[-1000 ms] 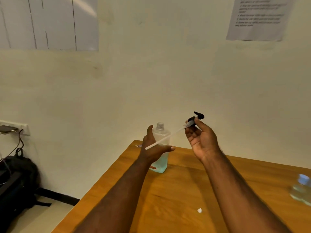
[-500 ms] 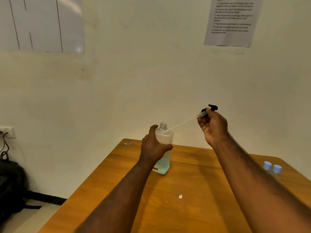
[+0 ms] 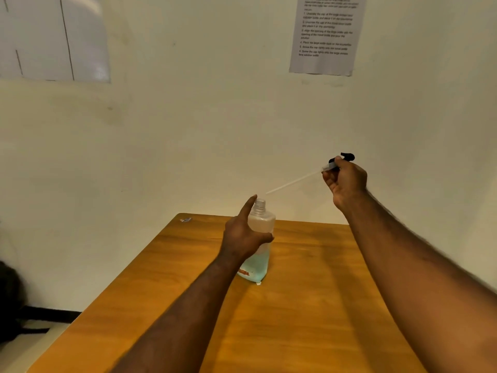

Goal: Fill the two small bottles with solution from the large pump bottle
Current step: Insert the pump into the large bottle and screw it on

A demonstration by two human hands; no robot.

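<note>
The large clear bottle (image 3: 259, 251) stands upright on the wooden table (image 3: 295, 319), its threaded neck uncapped and pale blue solution filling its lower part. My left hand (image 3: 243, 235) grips the bottle's upper body, index finger pointing up beside the neck. My right hand (image 3: 345, 181) is raised to the right and pinches the black pump head (image 3: 341, 158). The pump's white dip tube (image 3: 294, 181) slants down to the left, its tip just above and right of the bottle's mouth. The two small bottles are out of view.
A printed instruction sheet (image 3: 326, 33) hangs on the wall above. A small scrap (image 3: 185, 219) lies at the table's far left corner. A dark bag (image 3: 10, 300) sits on the floor at the left. The table's left edge runs diagonally toward me.
My right hand has lifted the pump up and to the right, so the dip tube's tip has left the bottle's mouth. The view has turned left and the two small bottles dropped out of sight.
</note>
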